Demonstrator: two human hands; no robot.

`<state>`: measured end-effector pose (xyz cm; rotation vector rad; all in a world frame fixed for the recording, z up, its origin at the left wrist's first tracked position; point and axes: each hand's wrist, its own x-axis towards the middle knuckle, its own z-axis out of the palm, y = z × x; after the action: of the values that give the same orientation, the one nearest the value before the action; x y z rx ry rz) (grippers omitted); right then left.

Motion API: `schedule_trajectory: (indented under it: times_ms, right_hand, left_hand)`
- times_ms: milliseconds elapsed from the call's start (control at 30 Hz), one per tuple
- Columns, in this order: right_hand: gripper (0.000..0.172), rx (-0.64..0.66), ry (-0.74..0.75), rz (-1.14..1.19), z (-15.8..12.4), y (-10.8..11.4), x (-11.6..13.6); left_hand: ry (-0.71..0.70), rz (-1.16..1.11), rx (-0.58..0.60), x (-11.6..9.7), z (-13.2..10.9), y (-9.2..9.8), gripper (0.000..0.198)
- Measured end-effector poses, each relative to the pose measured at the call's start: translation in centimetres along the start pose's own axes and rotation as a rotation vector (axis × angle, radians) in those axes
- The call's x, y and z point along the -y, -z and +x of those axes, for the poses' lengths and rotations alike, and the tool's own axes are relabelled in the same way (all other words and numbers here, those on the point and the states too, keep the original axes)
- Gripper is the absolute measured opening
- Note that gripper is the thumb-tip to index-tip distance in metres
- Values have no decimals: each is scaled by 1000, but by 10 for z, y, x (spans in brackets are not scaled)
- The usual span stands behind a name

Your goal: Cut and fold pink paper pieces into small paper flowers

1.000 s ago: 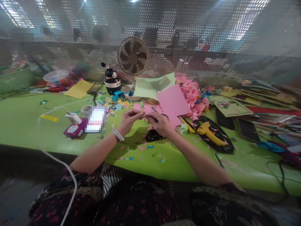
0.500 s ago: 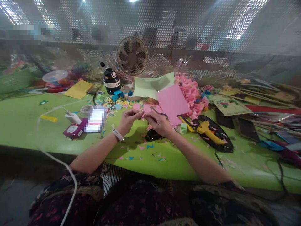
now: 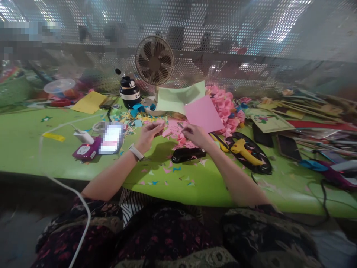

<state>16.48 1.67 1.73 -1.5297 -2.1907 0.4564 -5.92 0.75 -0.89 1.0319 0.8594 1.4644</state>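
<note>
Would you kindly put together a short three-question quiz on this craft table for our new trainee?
1. True or false: the yellow glue gun lies on a black tray, to the right of the right hand.
2. What stands upright behind the light green sheet? A: a small fan. B: a kettle. C: a desk lamp.
3. Fill in the gap: the paper sheet just beyond the right hand is ____ in colour.

Key: 1 true; 2 A; 3 pink.
</note>
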Motion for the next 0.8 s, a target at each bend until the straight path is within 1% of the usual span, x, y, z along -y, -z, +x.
schedule_trajectory:
  times_ms: [67, 167, 267, 367, 433, 600, 700, 800]
  right_hand:
    - [20, 40, -33, -78, 3, 2, -6]
    - [20, 79, -61, -161, 5, 0, -13]
    - [23, 51, -67, -218, 5, -2, -12]
    - [23, 13, 3, -216, 1, 0, -5]
    - [21, 48, 29, -202, -2, 3, 2]
    - [21, 199, 33, -246, -7, 6, 13]
    - [20, 220, 53, -235, -6, 4, 11]
    - [19, 224, 64, -209, -4, 2, 7]
  left_hand:
    - [24, 45, 58, 3, -2, 0, 34]
    - [27, 115, 105, 8, -3, 1, 29]
    - [14, 186, 145, 11, -3, 1, 29]
    - [-1, 229, 171, 11, -5, 0, 30]
    - [-3, 272, 191, 10, -6, -1, 29]
    - [30, 442, 227, 10, -4, 1, 19]
    - [26, 505, 232, 14, 0, 6, 18]
    - [21, 587, 247, 19, 4, 14, 22]
